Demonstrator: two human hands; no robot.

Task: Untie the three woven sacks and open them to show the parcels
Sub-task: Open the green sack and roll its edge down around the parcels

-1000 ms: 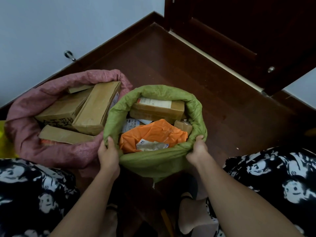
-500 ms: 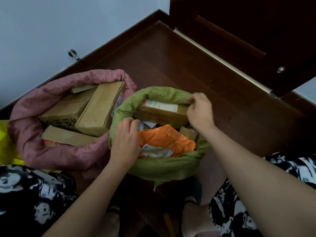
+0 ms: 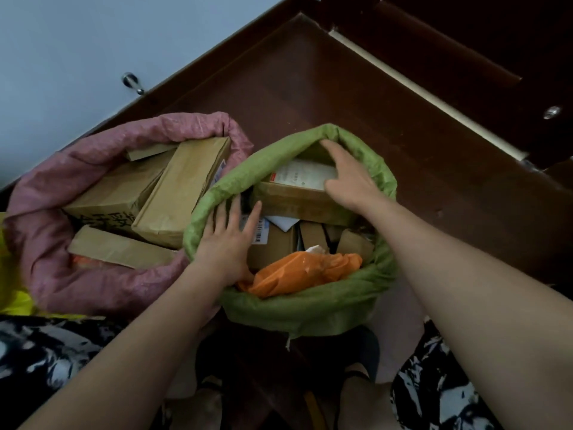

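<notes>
In the head view, two woven sacks stand side by side and touching on a dark wooden floor [image 3: 310,88], both with their mouths rolled down and open. The green sack [image 3: 310,308] sits in the middle, just in front of the person's knees; the pink sack [image 3: 62,280] is to its left, near a pale wall [image 3: 77,35]. A strip of yellow material [image 3: 12,299] shows at the far left edge, beside the pink sack; what it is cannot be told.

The left hand [image 3: 224,243] lies inside the green sack at its left rim, fingers straight and spread, pressing flat on the contents and gripping nothing. The right hand [image 3: 350,178] reaches across to the far side of the sack, fingers relaxed and spread over a brown cardboard box [image 3: 291,203] bearing a white label [image 3: 304,175]; it rests on the box without curling round it.

Below that box lie smaller brown parcels, one with a barcode sticker [image 3: 259,231], and an orange plastic mailer [image 3: 297,271] against the near rim.

The pink sack holds several flat brown-paper parcels [image 3: 183,190], the lowest [image 3: 117,246] lying along its near edge.

Black-and-white patterned clothing [image 3: 434,383] covers the person's knees. A dark wooden door [image 3: 465,57] stands at upper right.
</notes>
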